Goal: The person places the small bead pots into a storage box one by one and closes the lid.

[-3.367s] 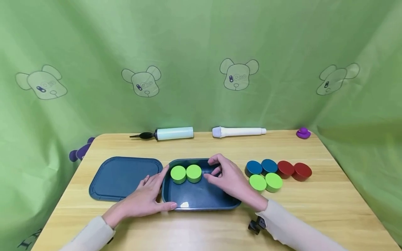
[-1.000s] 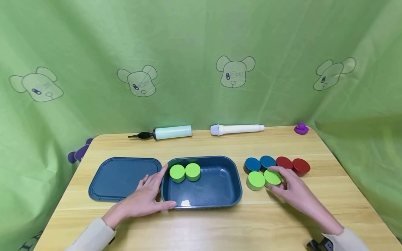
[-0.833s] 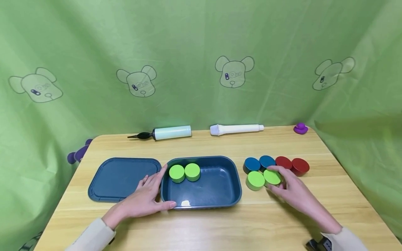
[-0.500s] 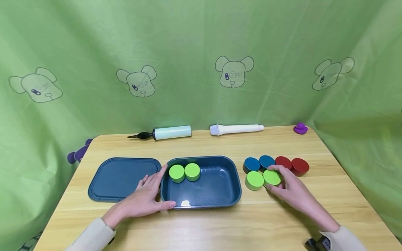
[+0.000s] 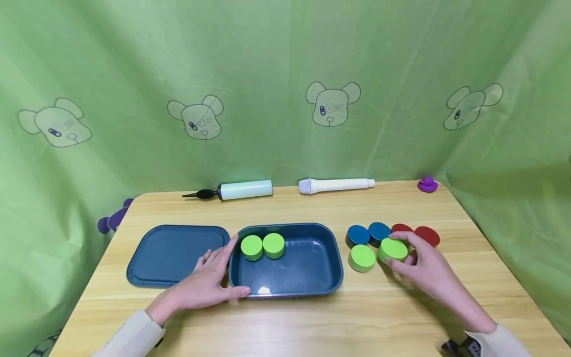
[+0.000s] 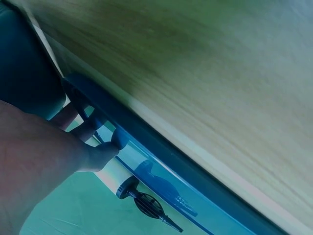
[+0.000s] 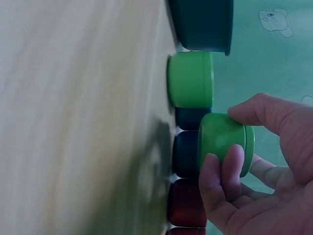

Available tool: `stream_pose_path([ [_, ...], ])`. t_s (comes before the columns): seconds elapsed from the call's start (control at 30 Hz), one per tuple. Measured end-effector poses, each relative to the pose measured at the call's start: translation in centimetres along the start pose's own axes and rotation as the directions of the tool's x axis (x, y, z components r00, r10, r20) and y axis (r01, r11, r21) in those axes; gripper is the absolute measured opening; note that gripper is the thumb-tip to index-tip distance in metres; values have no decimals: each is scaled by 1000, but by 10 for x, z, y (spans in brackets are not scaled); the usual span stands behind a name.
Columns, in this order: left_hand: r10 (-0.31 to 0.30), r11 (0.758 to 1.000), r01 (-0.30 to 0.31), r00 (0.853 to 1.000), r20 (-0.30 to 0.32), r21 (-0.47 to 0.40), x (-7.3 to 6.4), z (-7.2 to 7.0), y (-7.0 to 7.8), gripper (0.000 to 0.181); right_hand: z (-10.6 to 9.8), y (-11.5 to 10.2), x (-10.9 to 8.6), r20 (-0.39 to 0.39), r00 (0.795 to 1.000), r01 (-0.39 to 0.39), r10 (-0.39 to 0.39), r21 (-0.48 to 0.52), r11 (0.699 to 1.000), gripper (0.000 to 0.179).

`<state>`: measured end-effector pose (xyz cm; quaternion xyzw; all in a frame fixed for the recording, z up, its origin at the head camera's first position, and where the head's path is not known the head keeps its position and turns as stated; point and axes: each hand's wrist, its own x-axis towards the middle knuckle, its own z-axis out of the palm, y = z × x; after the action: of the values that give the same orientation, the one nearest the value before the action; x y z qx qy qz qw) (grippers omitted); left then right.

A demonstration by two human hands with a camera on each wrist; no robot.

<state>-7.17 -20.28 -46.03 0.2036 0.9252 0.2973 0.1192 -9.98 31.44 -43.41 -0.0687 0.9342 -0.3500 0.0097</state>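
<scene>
My left hand (image 5: 200, 282) rests at the left side of an open blue box (image 5: 290, 277), thumb on its front rim and fingers along its left edge. Two small round green containers (image 5: 263, 245) stand in the box's back left corner. To the right, my right hand (image 5: 428, 267) pinches another green container (image 5: 392, 249) between thumb and fingers. The right wrist view shows this container (image 7: 222, 142) raised off the table. Beside it stands one more green container (image 5: 362, 258). Behind are two blue containers (image 5: 358, 236) and two red containers (image 5: 427, 236), the red ones partly hidden.
The box's flat blue lid (image 5: 174, 255) lies left of the box, under the left fingers' side. Along the table's back edge lie a hand pump (image 5: 245, 190), a white microphone-shaped stick (image 5: 341, 185) and a purple rubber duck (image 5: 427, 184). A green curtain (image 5: 267, 59) hangs behind.
My right hand has gone from over the box to the containers on the right. It has now lifted a green container slightly, up and rightward. The left hand stays put.
</scene>
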Motion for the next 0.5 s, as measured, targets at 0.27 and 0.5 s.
stream_pose_path([
  [0.27, -12, 1000, 12, 1000, 2, -12, 0, 2, -1, 122, -6, -4, 0, -60, 997, 42, -42, -3, 999, 61],
  [0.5, 5, 1000, -5, 1000, -8, -3, 1, 1, 0, 122, -7, -14, 2, -109, 989, 99, -97, 15, 995, 60],
])
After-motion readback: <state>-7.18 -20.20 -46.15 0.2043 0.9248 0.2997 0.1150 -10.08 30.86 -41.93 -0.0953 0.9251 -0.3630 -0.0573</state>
